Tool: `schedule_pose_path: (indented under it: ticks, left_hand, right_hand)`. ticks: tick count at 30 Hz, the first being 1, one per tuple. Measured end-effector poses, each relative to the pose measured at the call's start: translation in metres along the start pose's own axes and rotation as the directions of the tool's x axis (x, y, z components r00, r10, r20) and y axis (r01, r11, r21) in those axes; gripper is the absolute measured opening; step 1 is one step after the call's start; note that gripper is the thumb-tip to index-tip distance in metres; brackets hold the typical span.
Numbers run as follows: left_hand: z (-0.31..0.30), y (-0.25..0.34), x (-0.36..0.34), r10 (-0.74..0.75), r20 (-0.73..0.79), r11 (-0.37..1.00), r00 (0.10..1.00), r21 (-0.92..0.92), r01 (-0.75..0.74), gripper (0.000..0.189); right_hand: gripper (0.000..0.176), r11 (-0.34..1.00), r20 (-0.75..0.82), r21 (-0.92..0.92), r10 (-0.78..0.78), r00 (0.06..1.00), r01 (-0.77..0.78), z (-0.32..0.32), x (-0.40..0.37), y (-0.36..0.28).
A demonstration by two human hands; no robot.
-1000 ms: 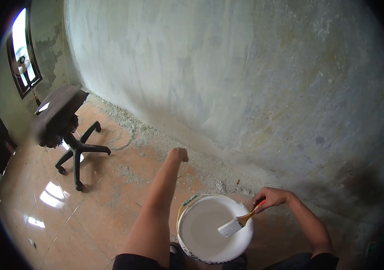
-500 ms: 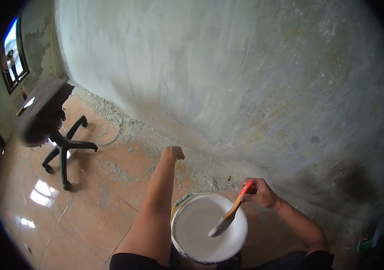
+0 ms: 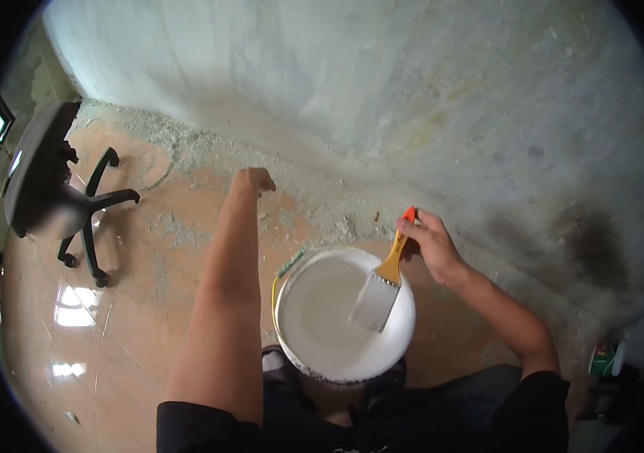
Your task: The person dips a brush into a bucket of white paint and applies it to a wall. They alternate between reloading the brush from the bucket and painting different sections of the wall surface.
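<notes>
A white bucket (image 3: 405, 321) with pale liquid in it stands between my legs. My right hand (image 3: 429, 243) grips the brush (image 3: 388, 270) by its orange-tipped wooden handle, at the bucket's right side. The wide bristles, coated pale, point down over the liquid; whether their tip touches it I cannot tell. My left hand (image 3: 256, 180) is stretched forward above the debris-strewn floor, beyond the bucket's upper left. Its fingers hang bent down, partly hidden, and what they hold, if anything, does not show.
A dark office chair (image 3: 43, 174) stands at the left on the tiled floor (image 3: 141, 332). Scraped debris (image 3: 178, 143) lies along the foot of the patchy wall (image 3: 382, 83). A green and white container (image 3: 603, 359) is at the lower right.
The view has tilted downward, so the bucket appears higher. The brush has turned, showing its broad face, and remains in my right hand. My left hand now appears farther up and left.
</notes>
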State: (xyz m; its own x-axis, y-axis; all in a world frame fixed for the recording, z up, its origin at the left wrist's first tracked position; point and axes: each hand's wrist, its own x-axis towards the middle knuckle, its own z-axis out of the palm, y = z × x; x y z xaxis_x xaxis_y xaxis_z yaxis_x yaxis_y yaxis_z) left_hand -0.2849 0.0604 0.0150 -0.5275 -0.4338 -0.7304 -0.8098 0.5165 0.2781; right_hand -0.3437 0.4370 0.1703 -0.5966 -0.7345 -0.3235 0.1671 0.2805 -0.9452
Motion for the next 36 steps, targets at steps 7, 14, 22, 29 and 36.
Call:
schedule_pose_path:
  ticks: [7,14,22,29,36]
  left_hand:
    - [-0.001,0.017,-0.025,-0.024,-0.037,0.997,0.999,0.075,0.027,0.039]
    - [0.001,0.022,-0.029,-0.026,-0.052,0.997,0.998,0.071,0.03,0.037]
    - [-0.004,0.014,-0.033,-0.02,-0.041,0.996,0.999,0.082,0.024,0.037]
    - [-0.003,0.019,-0.037,0.115,-0.005,0.985,0.993,0.132,-0.114,0.043]
    - [0.01,0.022,-0.002,0.107,-0.055,0.984,0.993,0.148,-0.098,0.041]
  right_hand:
    - [0.021,0.982,0.007,0.156,0.11,0.994,-0.11,-0.002,-0.004,0.0]
    - [0.021,0.957,0.076,0.233,0.157,0.985,-0.171,-0.007,0.0,0.0]
    - [0.021,0.954,0.089,0.281,0.083,0.993,-0.105,0.002,-0.005,-0.018]
    - [0.021,0.938,0.04,0.348,-0.022,0.999,0.007,-0.007,-0.016,-0.043]
    - [0.014,0.833,-0.214,0.501,-0.144,0.966,0.235,-0.021,0.003,-0.1]
